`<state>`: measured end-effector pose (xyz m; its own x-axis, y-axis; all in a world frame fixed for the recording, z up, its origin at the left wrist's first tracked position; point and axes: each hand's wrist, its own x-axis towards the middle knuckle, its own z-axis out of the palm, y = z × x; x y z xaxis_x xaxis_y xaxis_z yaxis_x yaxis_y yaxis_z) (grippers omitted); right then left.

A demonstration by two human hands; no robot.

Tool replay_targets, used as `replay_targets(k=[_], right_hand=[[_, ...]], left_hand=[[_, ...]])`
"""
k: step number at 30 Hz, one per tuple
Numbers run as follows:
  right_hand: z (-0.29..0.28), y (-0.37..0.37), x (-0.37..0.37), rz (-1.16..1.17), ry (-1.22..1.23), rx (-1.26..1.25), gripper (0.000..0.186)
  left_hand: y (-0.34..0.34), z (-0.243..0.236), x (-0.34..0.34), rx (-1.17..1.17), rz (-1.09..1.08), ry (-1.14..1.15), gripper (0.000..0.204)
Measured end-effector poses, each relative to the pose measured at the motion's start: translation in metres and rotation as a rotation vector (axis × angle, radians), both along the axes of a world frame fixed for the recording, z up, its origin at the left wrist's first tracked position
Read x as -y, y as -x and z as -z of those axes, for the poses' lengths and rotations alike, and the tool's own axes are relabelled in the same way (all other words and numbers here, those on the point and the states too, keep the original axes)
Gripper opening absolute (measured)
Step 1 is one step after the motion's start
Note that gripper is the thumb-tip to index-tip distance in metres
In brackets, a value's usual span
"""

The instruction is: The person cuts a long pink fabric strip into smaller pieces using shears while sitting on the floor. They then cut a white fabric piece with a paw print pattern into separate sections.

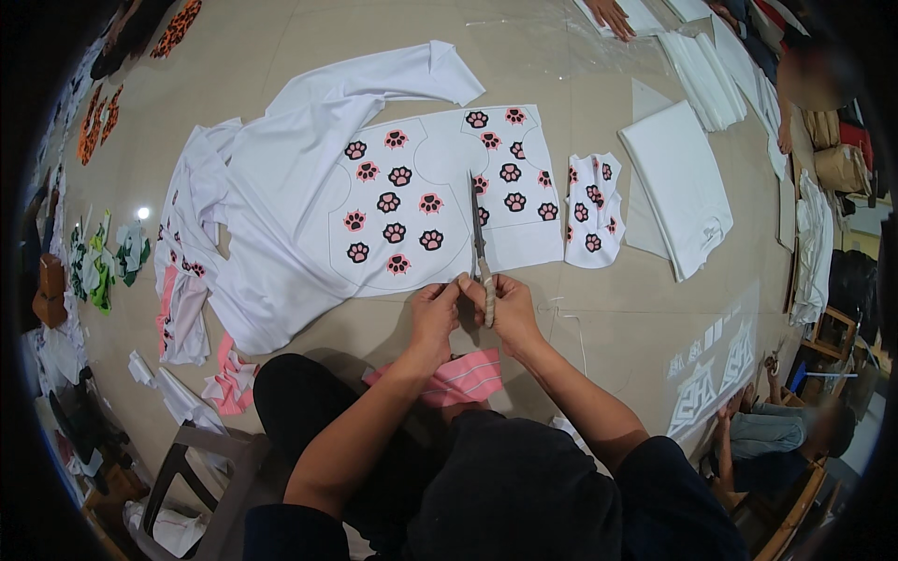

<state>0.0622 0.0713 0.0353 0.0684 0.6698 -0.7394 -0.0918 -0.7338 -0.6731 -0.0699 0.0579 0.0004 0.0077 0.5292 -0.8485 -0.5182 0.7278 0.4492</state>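
Note:
A white cloth (281,206) lies spread on the tiled floor, its right part printed with black and pink paw prints inside thin pattern outlines. My right hand (513,313) is closed around the tape-wrapped handle of long scissors (479,224). Their blades point away from me, over the gap between two outlined shapes, and look nearly closed. Close beside it, my left hand (436,318) pinches the near edge of the cloth just left of the scissors. Right of the cloth lies a separate small paw-print piece (593,210).
Folded white cloth (675,187) lies to the right. Pink striped cloth (463,376) lies just in front of me. Green scraps (98,262) and pink scraps (232,379) are at left. A plastic chair (201,467) stands lower left. Another person's hand (610,17) rests on white material at the far side.

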Motion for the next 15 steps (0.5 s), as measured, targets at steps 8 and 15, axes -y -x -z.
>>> replay_targets(k=[8, 15], right_hand=[[0.0035, -0.0011, 0.0022, 0.002, -0.022, -0.005, 0.042], [0.0028, -0.0001, 0.0024, -0.033, -0.01, 0.004, 0.038]], left_hand=[[-0.0008, -0.0036, -0.0017, 0.004, 0.004, -0.003, 0.023], [0.0033, -0.0027, -0.0012, -0.014, -0.053, 0.006, 0.024]])
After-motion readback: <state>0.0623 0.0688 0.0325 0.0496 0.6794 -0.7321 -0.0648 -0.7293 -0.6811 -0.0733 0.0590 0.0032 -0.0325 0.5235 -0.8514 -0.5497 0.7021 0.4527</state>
